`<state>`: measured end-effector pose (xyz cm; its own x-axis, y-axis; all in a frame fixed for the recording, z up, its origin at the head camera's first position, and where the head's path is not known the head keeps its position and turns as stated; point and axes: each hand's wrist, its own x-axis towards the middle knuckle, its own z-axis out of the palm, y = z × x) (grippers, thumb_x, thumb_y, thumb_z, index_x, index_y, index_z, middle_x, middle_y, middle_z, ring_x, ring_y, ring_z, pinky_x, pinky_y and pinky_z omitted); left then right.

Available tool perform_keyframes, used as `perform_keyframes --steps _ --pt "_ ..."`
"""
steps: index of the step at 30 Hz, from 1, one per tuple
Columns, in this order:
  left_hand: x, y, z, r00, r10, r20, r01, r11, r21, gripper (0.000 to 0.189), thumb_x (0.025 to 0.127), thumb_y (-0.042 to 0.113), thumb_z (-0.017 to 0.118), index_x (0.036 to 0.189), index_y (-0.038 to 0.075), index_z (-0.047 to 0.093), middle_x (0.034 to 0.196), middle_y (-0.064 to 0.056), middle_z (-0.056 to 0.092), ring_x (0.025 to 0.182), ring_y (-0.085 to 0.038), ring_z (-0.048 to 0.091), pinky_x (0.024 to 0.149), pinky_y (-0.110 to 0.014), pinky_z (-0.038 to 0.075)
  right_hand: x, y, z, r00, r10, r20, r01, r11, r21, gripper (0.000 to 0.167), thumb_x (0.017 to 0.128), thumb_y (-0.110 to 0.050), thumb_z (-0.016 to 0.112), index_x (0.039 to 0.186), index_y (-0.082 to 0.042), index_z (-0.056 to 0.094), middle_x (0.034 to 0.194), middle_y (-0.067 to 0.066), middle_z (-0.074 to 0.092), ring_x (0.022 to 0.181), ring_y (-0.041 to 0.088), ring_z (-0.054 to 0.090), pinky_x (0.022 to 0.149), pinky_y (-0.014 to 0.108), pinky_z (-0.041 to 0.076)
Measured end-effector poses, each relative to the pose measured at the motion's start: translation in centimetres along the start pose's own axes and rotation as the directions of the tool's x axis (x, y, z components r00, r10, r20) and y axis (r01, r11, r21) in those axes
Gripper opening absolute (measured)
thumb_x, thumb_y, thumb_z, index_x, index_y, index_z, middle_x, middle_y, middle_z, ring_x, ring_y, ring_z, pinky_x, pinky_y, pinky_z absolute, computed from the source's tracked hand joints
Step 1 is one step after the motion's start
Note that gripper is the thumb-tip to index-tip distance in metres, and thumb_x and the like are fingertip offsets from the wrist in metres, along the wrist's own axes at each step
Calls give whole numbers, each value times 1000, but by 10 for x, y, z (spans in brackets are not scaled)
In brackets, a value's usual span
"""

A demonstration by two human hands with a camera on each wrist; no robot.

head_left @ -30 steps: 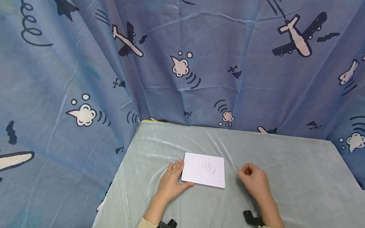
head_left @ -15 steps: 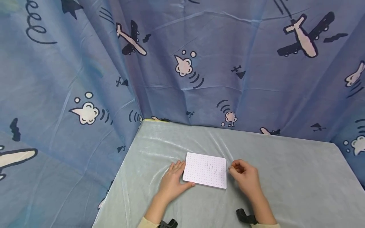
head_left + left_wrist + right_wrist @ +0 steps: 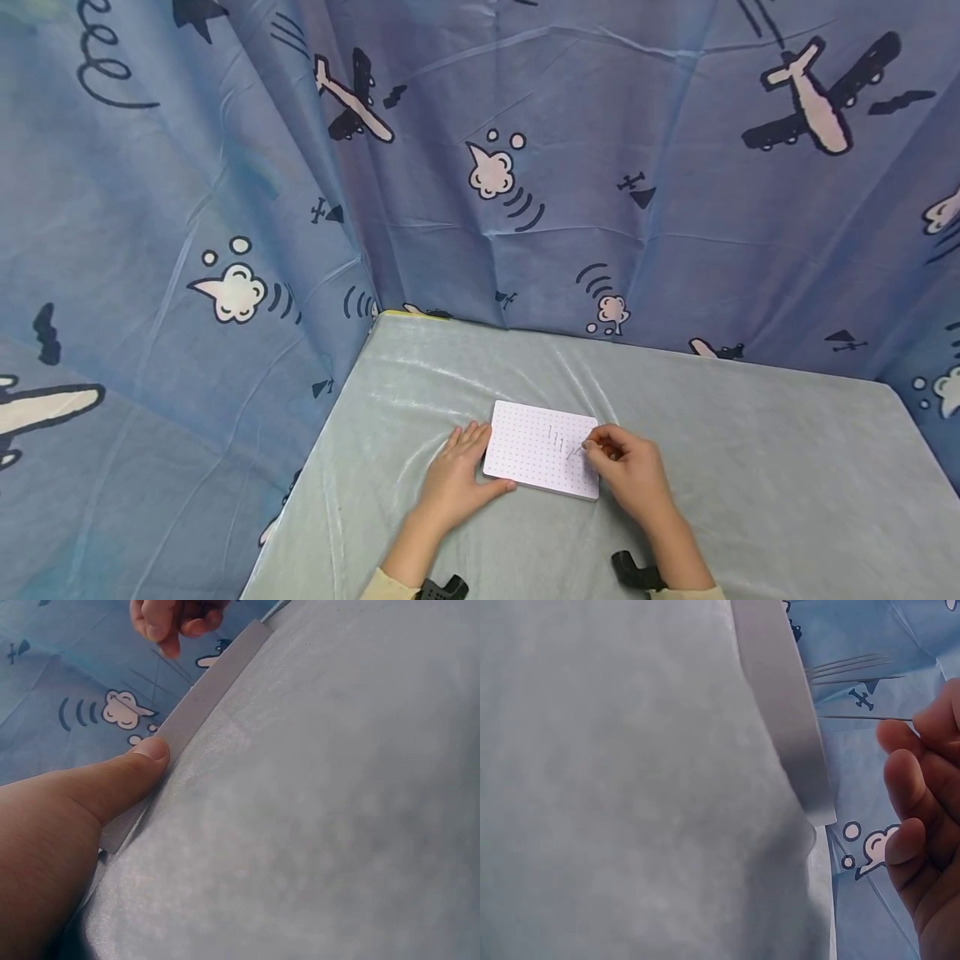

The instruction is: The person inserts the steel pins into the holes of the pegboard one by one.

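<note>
Taking the pegboard [image 3: 517, 446] as the clock's centre: easiest way in is from 12, where there's a wide stretch of cloth [image 3: 480, 358] before the curtain [image 3: 420, 192] walls you off. 6 works too, a lane between the two forearms. 9 is blocked by the left hand [image 3: 455, 487], its thumb hooking the edge near 7. At 3 the right hand [image 3: 630, 471] hogs the edge, pinching a thin rod [image 3: 577, 451]. Watch the upright pins [image 3: 556, 438] around 1 to 2; the 10 o'clock corner has room overhead.
</note>
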<state>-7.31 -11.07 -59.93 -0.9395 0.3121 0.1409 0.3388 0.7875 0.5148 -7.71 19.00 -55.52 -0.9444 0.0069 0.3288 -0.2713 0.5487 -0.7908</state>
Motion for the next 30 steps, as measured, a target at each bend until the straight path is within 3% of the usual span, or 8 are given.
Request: perform_keyframes --steps 21,30 --pt "0 2 -2 1000 17 -6 -17 1000 1 105 84 69 84 160 3 54 163 -13 54 157 -26 44 136 -43 24 -2 -1 6 996 -81 34 85 987 -133 25 83 4 83 87 -20 75 68 -14 56 59 3 49 49 18 39" --pt "0 1 -1 1000 2 1 -2 1000 -3 105 85 68 84 161 2 53 164 -13 52 157 -26 43 137 -42 23 -2 0 5 997 -60 55 67 989 -130 26 84 3 82 86 -21 74 67 -14 55 58 4 48 49 19 40"
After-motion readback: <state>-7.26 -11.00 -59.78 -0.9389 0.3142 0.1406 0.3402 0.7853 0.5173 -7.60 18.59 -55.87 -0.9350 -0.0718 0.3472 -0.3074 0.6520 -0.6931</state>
